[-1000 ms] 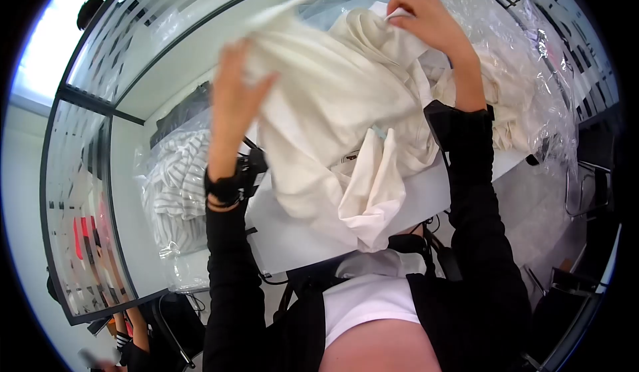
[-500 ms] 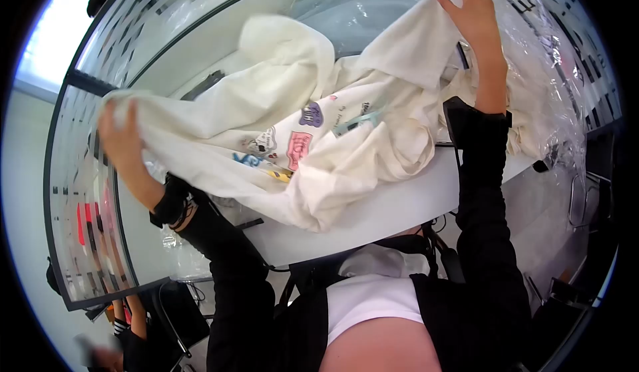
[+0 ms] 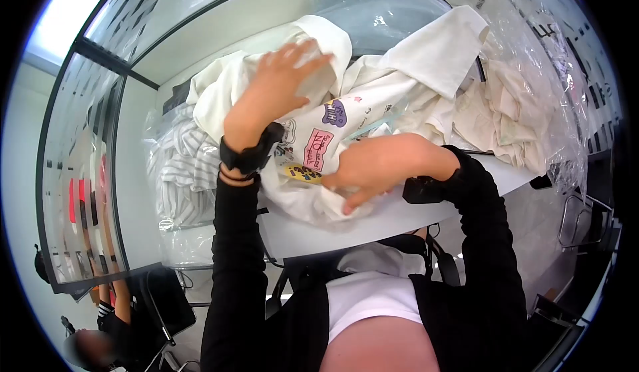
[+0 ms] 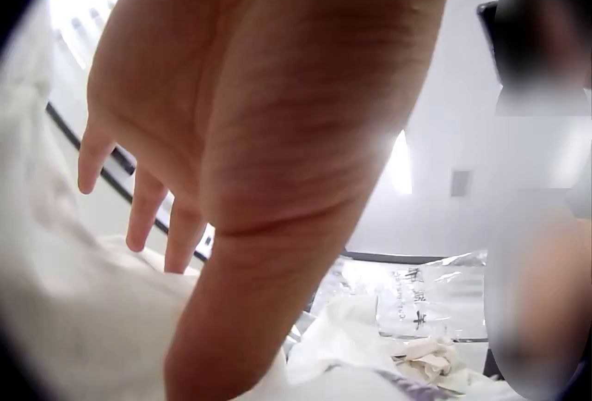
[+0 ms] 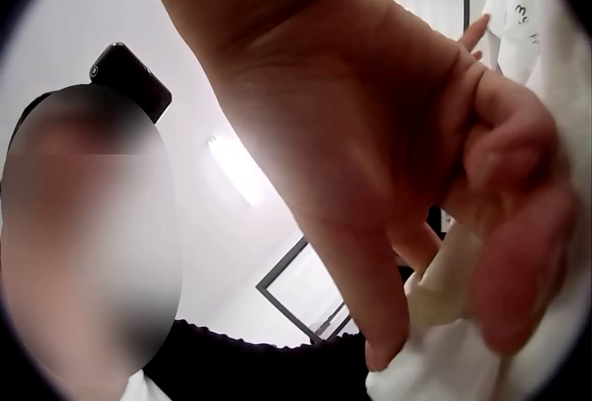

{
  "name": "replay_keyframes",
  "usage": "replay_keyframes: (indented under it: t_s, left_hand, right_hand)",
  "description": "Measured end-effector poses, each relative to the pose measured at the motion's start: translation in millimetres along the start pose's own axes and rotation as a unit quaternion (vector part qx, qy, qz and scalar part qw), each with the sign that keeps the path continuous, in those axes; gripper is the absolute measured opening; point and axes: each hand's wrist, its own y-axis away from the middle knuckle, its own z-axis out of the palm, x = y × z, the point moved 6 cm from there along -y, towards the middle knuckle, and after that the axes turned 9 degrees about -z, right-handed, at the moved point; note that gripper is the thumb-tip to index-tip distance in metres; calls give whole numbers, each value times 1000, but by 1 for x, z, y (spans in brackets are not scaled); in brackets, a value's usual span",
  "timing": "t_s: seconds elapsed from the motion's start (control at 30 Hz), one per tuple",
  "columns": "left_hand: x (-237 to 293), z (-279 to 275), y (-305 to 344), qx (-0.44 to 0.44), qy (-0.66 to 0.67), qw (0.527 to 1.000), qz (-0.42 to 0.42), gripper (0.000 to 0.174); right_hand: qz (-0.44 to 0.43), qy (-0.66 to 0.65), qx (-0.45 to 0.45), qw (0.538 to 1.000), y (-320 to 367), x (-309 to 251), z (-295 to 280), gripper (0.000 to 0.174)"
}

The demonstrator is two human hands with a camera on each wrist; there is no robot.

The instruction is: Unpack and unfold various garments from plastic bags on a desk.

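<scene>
A cream-white garment (image 3: 413,62) lies spread and rumpled over the table, its front printed with purple, pink and yellow patches. My left hand (image 3: 276,82) is over its left part, fingers straight and spread. In the left wrist view, the left fingers (image 4: 143,207) extend down beside the white cloth, nothing between them. Near the garment's front edge is my right hand (image 3: 379,166), back upward, thumb apart from the fingers. The right wrist view shows loosely bent right fingers (image 5: 523,262) and the thumb on either side of the cloth. A pale blue translucent strip (image 3: 376,127) lies on the print.
A bagged grey-and-white striped garment (image 3: 183,172) lies to the left. At the back is a blue-grey bagged item (image 3: 379,19); on the right, cream cloth (image 3: 502,116) sits under clear plastic. A framed glass partition (image 3: 80,166) borders the left. Another person (image 3: 113,305) is at lower left.
The garment was flung open, its printed front coming into view. My left hand swung out left, then back over the cloth. My right hand let go of the far right corner and came down to the front.
</scene>
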Motion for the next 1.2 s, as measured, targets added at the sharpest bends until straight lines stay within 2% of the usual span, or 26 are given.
replay_keyframes:
  t_s: [0.03, 0.13, 0.17, 0.27, 0.3, 0.33, 0.37, 0.4, 0.43, 0.47, 0.5, 0.53, 0.6, 0.67, 0.7, 0.77, 0.8, 0.87, 0.9, 0.93, 0.97, 1.0, 1.03, 1.07, 1.13, 1.2]
  left_hand:
    - [-2, 9, -3, 53, 22, 997, 44, 56]
    - [-34, 31, -18, 17, 28, 998, -59, 23]
    - [-35, 29, -17, 91, 67, 993, -36, 11]
    - [-39, 3, -14, 115, 136, 977, -113, 15]
    - [-45, -15, -6, 161, 156, 961, -162, 19]
    - [-62, -28, -4, 188, 164, 958, -144, 24]
    - [-78, -45, 6, 303, 188, 931, -85, 24]
    - [-85, -70, 22, 326, 203, 908, -166, 22]
    - [-94, -96, 44, 408, 127, 885, -182, 18]
    - [-106, -113, 67, 448, 88, 853, -252, 17]
    - [-120, -127, 89, 523, 139, 806, -241, 18]
    - [-120, -140, 111, 535, 139, 770, -319, 19]
    - [-137, -152, 155, 594, 186, 691, -368, 24]
    - [-146, -156, 183, 498, 121, 720, -468, 30]
    - [-134, -162, 187, 476, 27, 735, -482, 31]
    - [-104, -171, 181, 421, -162, 741, -497, 33]
    - [-93, -173, 175, 435, -124, 764, -461, 30]
    - [-63, -159, 139, 403, -6, 836, -372, 26]
    - [-44, -148, 112, 374, 13, 883, -284, 25]
    - [-11, -133, 82, 309, 50, 921, -231, 31]
    - [16, -112, 56, 202, 61, 970, -120, 33]
    - [39, -88, 38, 90, 71, 993, -7, 36]
    - [56, -62, 25, -32, 95, 992, 73, 40]
    - [68, -36, 17, -154, 118, 970, 149, 44]
    - [71, -1, 2, -170, 114, 961, 186, 52]
    - [69, 21, -26, -52, -24, 973, 224, 58]
  right_hand:
    - [17, -34, -65, 997, 0, -2, 9, 33]
    - [-98, -34, -10, 995, 21, -24, 5, 24]
    - [-133, 8, 28, 991, 31, -33, 0, 19]
    - [-105, -20, 102, 989, 63, -26, 15, 19]
    - [-69, -34, 124, 989, 74, -20, 22, 19]
    - [-33, -45, 148, 987, 87, -13, 29, 18]
    - [4, -55, 174, 983, 98, -8, 34, 18]
    - [44, -61, 228, 971, 110, -6, 35, 16]
    - [86, -68, 282, 953, 123, -7, 37, 15]
    - [127, -74, 335, 931, 136, -6, 40, 13]
    - [158, -74, 385, 906, 149, -3, 44, 7]
    - [178, -69, 441, 877, 161, -2, 49, 8]
    - [208, -75, 509, 832, 182, 5, 63, 9]
    - [244, -103, 554, 789, 199, 16, 74, 14]
    - [259, -117, 575, 767, 203, 19, 78, 16]
    - [290, -120, 555, 770, 202, 24, 83, 23]
    - [305, -121, 545, 772, 201, 27, 86, 26]
    - [275, -78, 446, 848, 189, 26, 90, 32]
    - [224, -97, 402, 883, 181, 22, 94, 31]
    - [173, -114, 356, 911, 175, 16, 99, 29]
    - [175, -112, 320, 924, 175, 13, 103, 29]
    - [177, -111, 283, 936, 176, 8, 106, 28]
    - [179, -111, 244, 947, 177, 2, 109, 27]
    - [191, -119, 265, 938, 184, -1, 105, 27]
    - [211, -132, 306, 919, 197, -6, 92, 26]
    - [203, -108, 478, 848, 205, -8, 61, 13]
